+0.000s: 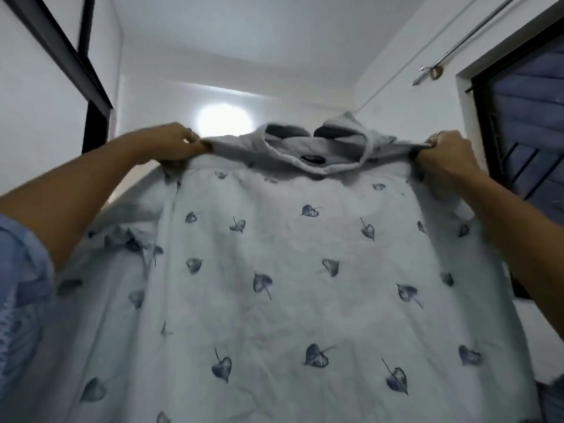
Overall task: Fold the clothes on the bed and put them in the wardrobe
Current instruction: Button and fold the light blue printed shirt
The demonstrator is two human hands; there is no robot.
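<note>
Left hand (171, 141) and right hand (444, 154) each clenched on a shoulder of the raised leaf-print shirt (274, 270).

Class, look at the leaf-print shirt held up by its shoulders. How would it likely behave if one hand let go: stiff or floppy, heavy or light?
Probably floppy: the shirt hangs in soft creases below the left hand and right hand, and sags between them. Likely light: each hand holds it by a mere pinch. Released, that side would probably drop and swing.
</note>
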